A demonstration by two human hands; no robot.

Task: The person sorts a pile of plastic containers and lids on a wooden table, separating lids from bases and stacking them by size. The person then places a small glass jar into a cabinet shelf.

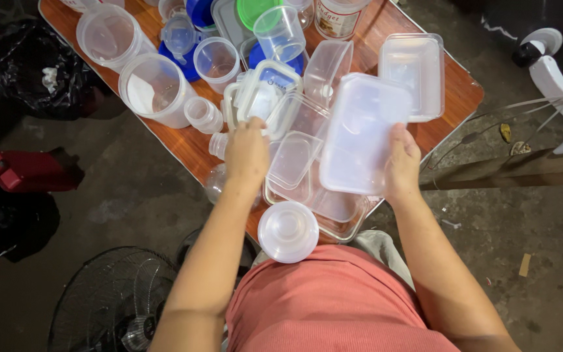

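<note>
A wooden table point(193, 146) crowded with clear plastic containers was viewed from above; all positions are given relative to the rectangular lid point(363, 133) held over its near edge. Far left of the lid, on the floor, a red object point(24, 171) and a fan point(109, 303) were seen. On the table, well left of the lid, two large round tubs point(154, 88) and a small jar point(203, 114) stood. The left hand point(247, 153) was placed left of the lid, fingers curled over the rim of a square container point(294, 160) nested in a larger tray point(343, 212); whether the rim was gripped or merely touched could not be told. Below and left of the lid, a round lid point(288, 231) lay at the table edge. The rectangular lid itself was tilted, grasped at its right edge by the right hand point(402, 163). Just behind and right of it, a rectangular box point(418, 72) rested.
</note>
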